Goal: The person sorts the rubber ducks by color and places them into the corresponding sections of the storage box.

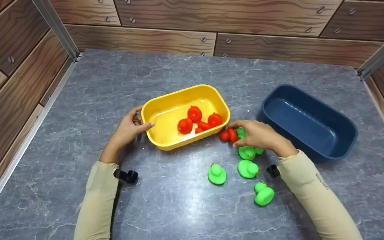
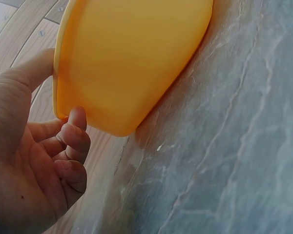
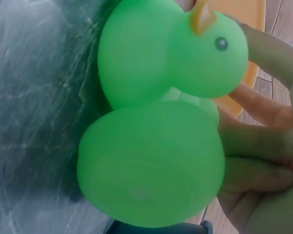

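while the left hand steadies the yellow tub — thumb hooked over the rim, fingers curled against its outer wall — the right hand is closed over a red duck on the grey tabletop, just outside the tub's near right corner. its fingertips pinch the duck, and the palm lies over a couple of green ducks bunched beneath it.

the duck looks like hollow, squeezable rubber or vinyl, so i'd judge it very light, soft under pressure and unlikely to break. its smooth, glossy skin could slip from a shallow pinch. the round body is the surest place to take hold, fingers on opposite sides, rather than the small head or beak. the tub seems thin, stiff plastic, light enough to slide if nudged — a likely reason for the steadying hand.

counts: four red ducks lie inside the yellow tub, and one more is in the right hand, making five. green ducks number at least five — three in the open on the table, one half under the hand, another peeking out by the fingers; more may be hidden. one yellow tub, one dark blue tub, the latter with nothing visible inside.
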The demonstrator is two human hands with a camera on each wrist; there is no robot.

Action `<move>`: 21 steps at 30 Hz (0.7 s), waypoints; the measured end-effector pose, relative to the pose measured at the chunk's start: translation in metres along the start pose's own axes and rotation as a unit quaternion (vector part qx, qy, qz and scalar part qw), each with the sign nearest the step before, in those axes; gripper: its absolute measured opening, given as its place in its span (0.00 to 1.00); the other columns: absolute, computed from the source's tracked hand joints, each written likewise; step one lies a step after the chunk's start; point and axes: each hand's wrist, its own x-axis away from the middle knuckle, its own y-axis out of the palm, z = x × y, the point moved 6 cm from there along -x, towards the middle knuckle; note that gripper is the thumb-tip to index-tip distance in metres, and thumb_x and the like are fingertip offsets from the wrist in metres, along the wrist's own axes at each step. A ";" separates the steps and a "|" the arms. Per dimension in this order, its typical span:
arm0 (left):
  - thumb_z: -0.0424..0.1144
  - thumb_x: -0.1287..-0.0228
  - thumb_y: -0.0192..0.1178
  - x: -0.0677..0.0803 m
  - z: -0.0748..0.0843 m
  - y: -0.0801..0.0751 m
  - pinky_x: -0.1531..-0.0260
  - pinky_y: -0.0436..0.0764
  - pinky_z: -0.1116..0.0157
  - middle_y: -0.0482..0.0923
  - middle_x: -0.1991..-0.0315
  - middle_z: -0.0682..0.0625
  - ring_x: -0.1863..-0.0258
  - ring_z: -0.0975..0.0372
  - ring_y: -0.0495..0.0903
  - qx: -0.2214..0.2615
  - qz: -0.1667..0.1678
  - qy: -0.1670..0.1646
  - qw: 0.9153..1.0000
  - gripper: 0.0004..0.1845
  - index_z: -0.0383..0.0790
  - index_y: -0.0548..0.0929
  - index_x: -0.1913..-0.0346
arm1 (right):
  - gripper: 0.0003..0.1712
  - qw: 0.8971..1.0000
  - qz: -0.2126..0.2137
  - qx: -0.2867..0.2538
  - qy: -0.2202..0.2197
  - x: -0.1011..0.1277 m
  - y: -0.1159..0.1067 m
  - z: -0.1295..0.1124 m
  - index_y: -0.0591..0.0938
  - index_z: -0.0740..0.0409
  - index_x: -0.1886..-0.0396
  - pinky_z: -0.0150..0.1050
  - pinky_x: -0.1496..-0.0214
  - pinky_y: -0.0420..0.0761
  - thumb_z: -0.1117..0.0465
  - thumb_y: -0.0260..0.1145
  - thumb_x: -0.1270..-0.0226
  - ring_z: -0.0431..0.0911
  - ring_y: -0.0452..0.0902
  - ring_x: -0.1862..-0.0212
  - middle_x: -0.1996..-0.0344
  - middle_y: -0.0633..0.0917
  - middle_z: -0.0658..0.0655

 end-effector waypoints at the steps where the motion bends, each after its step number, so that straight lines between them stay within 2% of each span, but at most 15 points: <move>1: 0.39 0.43 0.69 0.000 0.000 0.000 0.81 0.71 0.72 0.69 0.69 0.51 0.78 0.66 0.69 0.001 0.000 0.000 1.000 0.39 0.37 0.64 0.30 | 0.35 1.000 -0.002 0.002 0.001 0.000 0.000 0.000 0.76 0.50 0.37 0.55 0.42 0.75 0.50 0.75 0.46 0.54 0.76 0.45 0.41 0.80 0.57; 16: 0.38 0.44 0.69 0.000 0.000 0.000 0.81 0.71 0.72 0.69 0.69 0.50 0.77 0.66 0.70 0.002 0.007 0.006 1.000 0.38 0.37 0.65 0.31 | 0.30 1.000 -0.002 0.026 0.006 -0.003 0.005 -0.003 0.76 0.47 0.40 0.51 0.51 0.77 0.54 0.72 0.44 0.52 0.76 0.54 0.43 0.81 0.56; 21: 0.38 0.43 0.69 0.001 0.000 0.000 0.82 0.72 0.71 0.70 0.68 0.50 0.80 0.66 0.70 0.003 0.002 0.007 1.000 0.38 0.37 0.64 0.31 | 0.28 1.000 0.002 0.019 -0.002 -0.002 0.006 -0.004 0.76 0.48 0.41 0.52 0.50 0.77 0.56 0.72 0.43 0.54 0.77 0.51 0.43 0.81 0.56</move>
